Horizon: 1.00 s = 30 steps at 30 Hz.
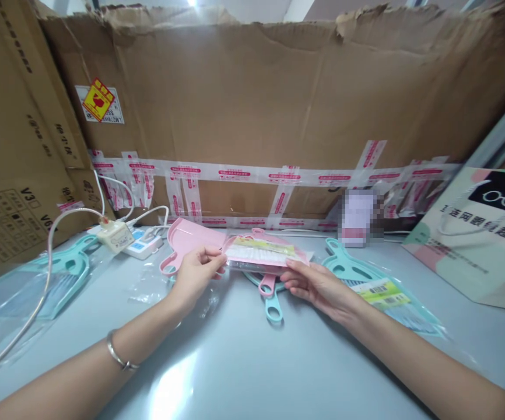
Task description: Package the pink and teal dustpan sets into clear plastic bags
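Both hands hold a clear plastic packet (263, 254) with a pink brush-and-dustpan set and a yellow-green label inside. My left hand (197, 269) pinches its left edge. My right hand (311, 283) grips its right end from below. The packet hovers just above the grey table (244, 361). A bare pink dustpan (186, 239) lies behind my left hand. Under the packet a pink handle (267, 285) and a teal handle (273, 308) stick out toward me.
A teal set in its bag (366, 283) lies right of my right hand, another teal set (66, 274) at far left. A white power strip (143, 242) with cables sits by the taped cardboard wall (256, 116). A paper shopping bag (480, 233) stands at right.
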### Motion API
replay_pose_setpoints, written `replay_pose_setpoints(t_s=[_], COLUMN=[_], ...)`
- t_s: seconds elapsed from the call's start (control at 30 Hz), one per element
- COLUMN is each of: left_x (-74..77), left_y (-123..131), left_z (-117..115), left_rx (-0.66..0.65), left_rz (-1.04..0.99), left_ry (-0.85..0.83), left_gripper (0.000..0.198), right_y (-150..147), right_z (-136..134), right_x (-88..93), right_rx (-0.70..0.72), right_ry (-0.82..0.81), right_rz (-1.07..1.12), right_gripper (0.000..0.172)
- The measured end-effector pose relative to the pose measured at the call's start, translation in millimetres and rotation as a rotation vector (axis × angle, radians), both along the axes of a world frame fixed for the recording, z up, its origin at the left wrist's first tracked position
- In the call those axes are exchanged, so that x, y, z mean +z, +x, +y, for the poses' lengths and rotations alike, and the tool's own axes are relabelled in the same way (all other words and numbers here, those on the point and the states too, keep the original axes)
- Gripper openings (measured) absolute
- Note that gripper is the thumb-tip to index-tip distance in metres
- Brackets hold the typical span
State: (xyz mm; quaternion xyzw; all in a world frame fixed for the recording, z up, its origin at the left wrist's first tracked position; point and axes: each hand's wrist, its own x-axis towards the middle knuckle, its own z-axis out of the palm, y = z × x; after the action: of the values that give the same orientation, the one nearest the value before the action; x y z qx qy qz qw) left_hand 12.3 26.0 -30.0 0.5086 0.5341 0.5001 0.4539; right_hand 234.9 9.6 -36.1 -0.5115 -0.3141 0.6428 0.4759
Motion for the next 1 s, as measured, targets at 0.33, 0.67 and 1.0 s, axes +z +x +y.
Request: replay_pose_setpoints(t_s=[0.33,0.67,1.0], left_x=[7.6,-0.6,-5.3], left_y=[-8.2,-28.4,-19.7], left_z=[-0.1,18.1,9.5], left_rx=[-0.304,-0.349,-0.389], left_rz=[0.135,0.765,0.511], left_ry=[0.239,0.642,0.537], left_gripper=[0.022,0.01,0.011], right_y=[21.4,53.6,24.1], right_z=[-1.7,0.7,-12.0], right_x=[16.5,30.4,21.6], right_rx=[0.263,0.567,0.433], right_ry=[0.076,0.118,0.809], right_rz=[-0.253,-0.758,-1.201], right_gripper=[0.049,0.049,0.024])
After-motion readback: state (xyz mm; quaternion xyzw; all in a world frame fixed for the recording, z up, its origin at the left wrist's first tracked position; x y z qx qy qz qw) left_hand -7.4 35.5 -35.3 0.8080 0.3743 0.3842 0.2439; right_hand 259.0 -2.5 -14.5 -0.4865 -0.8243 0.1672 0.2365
